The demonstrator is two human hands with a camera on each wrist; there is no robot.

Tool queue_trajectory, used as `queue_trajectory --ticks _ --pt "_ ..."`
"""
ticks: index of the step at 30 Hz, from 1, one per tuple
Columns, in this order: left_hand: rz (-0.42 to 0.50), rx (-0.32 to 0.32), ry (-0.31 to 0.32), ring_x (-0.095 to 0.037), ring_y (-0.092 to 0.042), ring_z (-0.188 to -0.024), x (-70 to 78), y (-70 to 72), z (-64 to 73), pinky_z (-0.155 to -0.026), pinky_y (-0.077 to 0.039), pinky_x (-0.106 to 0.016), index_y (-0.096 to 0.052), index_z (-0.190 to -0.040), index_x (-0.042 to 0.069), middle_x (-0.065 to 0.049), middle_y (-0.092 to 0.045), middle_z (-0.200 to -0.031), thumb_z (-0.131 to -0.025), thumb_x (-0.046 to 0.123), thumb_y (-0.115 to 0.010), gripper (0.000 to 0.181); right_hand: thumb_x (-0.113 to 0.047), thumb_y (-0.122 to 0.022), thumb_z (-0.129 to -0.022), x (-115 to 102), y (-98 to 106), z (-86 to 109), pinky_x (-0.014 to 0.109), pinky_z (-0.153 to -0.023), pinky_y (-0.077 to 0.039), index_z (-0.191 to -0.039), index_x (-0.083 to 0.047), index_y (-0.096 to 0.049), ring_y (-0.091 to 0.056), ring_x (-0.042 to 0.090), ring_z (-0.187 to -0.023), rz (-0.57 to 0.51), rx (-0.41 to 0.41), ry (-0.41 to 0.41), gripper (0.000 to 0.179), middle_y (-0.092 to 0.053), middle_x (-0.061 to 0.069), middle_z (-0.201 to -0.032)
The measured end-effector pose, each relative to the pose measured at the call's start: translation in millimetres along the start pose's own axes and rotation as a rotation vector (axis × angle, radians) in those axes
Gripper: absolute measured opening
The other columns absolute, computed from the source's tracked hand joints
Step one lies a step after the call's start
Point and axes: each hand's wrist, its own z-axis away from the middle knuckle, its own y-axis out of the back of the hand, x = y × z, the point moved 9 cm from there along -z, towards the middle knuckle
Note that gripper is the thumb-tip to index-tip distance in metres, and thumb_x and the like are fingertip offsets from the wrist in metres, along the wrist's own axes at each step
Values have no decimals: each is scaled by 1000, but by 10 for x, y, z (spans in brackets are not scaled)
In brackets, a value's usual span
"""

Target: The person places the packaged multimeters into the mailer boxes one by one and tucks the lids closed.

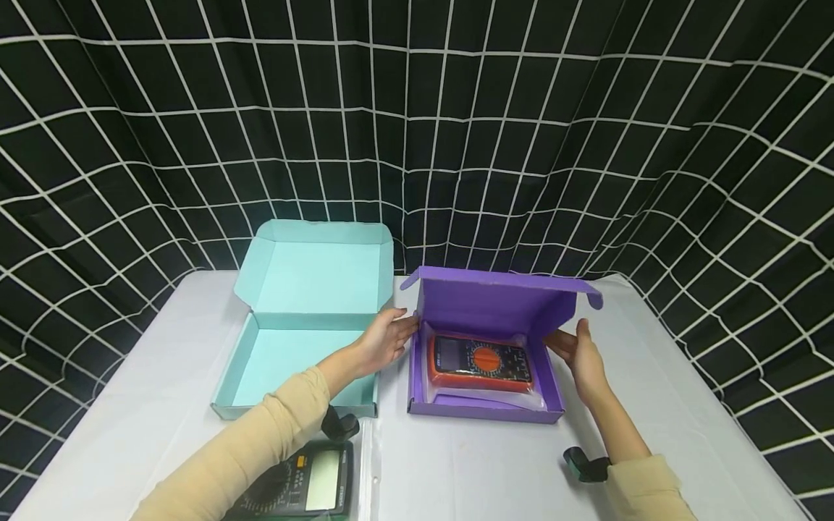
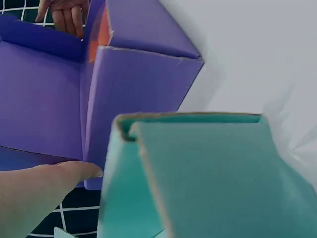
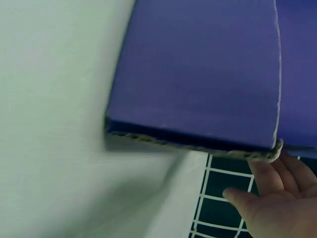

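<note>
Purple box (image 1: 482, 307), orange multimeter (image 1: 482, 362) inside — lettering (image 1: 517, 364) too small to read

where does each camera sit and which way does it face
Head: on the head, facing forward and down at the purple box and teal box; left hand, right hand and sleeves show.
Left wrist: worn there, facing both boxes up close; left thumb and right fingers show.
Right wrist: worn there, facing the purple box; right hand shows.
Head and left wrist share both boxes.
</note>
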Motion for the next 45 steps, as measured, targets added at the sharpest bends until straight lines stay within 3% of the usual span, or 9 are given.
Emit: queue_trajectory --ticks 7,16,20,23,26,33,38,41,45 --pt "-22 25 -11 -35 6 -147 -35 8 2 -118 4 -48 -3 -151 -10 -25 1 -159 -100 33 -12 67 -49 9 -99 58 -28 46 47 -115 -23 -139 22 -25 -28 39 -135 2 -55 -8 88 -28 32 -143" --pt "-8 49 -12 -35 2 -147 -73 40 2 -119 -2 -50 -7 -151 -9 -25 -1 -159 -101 32 -13 66 -55 5 -98 68 -19 76 50 -112 -20 -141 22 -18 -20 46 -137 -1 -83 -8 92 -21 36 -146" --pt "-5 46 -14 -35 2 -147 -81 25 4 -118 -3 -50 -6 -152 -8 -24 -1 -159 -100 32 -12 66 -50 2 -101 12 115 82 36 -110 -35 -144 20 -14 -41 29 -135 -31 -52 -73 84 -40 27 -144" --pt "-5 42 -16 -36 2 -147 -86 21 9 -118 -4 -51 -6 -152 -8 -25 -1 -159 -101 33 -13 66 -48 -3 -102 -138 283 102 18 -93 -48 -146 18 -8 -62 5 -108 -208 10 -91 79 -68 4 -117" --pt "1 27 -16 -36 3 -147 -89 15 8 -118 -3 -51 -5 -152 -7 -25 0 -159 -102 36 -12 67 -52 -7 -101 -352 383 148 14 -79 -52 -147 17 1 -64 -5 -86 -333 27 -62 83 -65 -20 -90" --pt "10 37 -16 -35 5 -147 -76 54 19 -119 -3 -49 -5 -152 -7 -24 1 -159 -103 39 -9 67 -56 -10 -100 -633 299 236 15 -78 -53 -144 21 -13 -62 -5 -87 -146 -6 -51 88 -64 0 -105" --pt "-14 167 -75 -39 -6 -146 126 182 116 -119 -9 -47 -10 -150 -11 -27 -8 -158 -104 38 -10 67 -56 -12 -100 -603 264 271 15 -78 -53 -142 19 -21 -62 -4 -88 -106 10 -49 87 -62 2 -108" --pt "-101 259 -130 -40 -21 -143 338 208 238 -118 -19 -46 -21 -148 -12 -28 -21 -155 -105 38 -14 67 -58 -14 -99 -571 268 289 15 -79 -53 -142 18 -24 -62 -5 -89 -114 23 -49 88 -59 -9 -102" --pt "-322 320 -208 -40 -38 -135 585 99 402 -114 -30 -44 -36 -144 -10 -27 -38 -148 -106 39 -16 65 -60 -13 -98 -513 264 322 13 -80 -52 -145 16 -19 -59 -8 -89 -87 32 -77 90 -54 17 -126"
